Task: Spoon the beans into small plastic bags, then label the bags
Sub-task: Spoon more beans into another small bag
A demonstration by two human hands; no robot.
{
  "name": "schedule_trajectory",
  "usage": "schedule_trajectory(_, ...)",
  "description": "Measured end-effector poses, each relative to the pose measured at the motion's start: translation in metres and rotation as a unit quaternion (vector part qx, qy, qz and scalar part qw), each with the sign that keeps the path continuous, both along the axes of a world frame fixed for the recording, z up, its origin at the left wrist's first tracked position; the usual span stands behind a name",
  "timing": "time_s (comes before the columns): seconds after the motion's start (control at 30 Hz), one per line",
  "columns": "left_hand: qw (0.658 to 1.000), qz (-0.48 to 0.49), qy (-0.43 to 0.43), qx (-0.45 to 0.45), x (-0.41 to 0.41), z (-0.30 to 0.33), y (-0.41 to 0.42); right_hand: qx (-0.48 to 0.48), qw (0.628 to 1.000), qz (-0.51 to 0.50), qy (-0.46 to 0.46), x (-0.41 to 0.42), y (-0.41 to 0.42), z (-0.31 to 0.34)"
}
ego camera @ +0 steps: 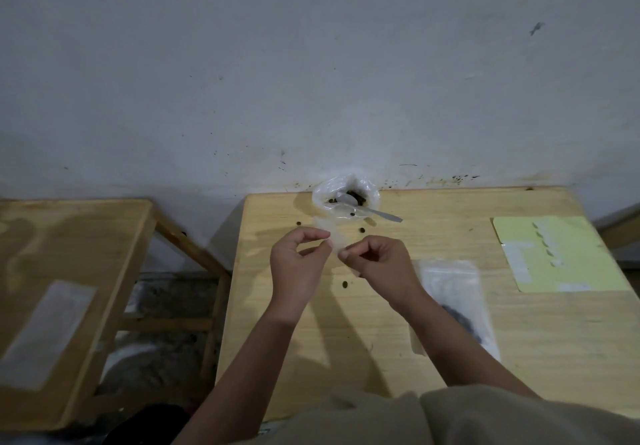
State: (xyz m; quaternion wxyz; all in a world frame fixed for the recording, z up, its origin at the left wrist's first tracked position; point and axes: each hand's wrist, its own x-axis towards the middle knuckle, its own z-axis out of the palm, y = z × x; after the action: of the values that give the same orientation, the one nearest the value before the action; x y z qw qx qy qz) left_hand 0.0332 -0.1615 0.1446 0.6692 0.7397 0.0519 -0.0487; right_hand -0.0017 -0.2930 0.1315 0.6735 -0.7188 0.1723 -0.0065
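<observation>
Left hand [298, 260] and right hand [377, 260] raised above the table [381, 334], both pinching one small clear bag [333, 237] between fingertips

The right forearm [446, 334] covered part of the filled bag [457, 306], whose dark contents blurred together. Marks on the yellow label sheet [554, 254] were too small to read. The side table [69, 271] ran off the left edge.

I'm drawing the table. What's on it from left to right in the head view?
Left hand → right hand → filled bag → label sheet. Both hands pinch a small clear bag between them.
</observation>
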Motion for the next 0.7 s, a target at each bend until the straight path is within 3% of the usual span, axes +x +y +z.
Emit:
schedule_trajectory(0.17,0.999,0.026,0.019,0.009,-0.001,-0.003,-0.003,-0.027,0.999,-0.040,0.010,0.000,0.004,0.005)
schedule_trajectory(0.37,0.998,0.055,0.041,0.001,-0.005,0.000,-0.003,-0.186,0.981,0.027,-0.040,-0.002,0.009,0.010)
schedule_trajectory(0.5,0.998,0.041,0.022,0.049,-0.007,0.005,0.001,-0.247,0.967,0.010,-0.068,-0.003,0.006,0.012)
schedule_trajectory(0.7,0.992,-0.024,-0.003,0.122,-0.012,0.010,0.005,-0.258,0.962,-0.044,-0.073,0.003,-0.006,0.019)
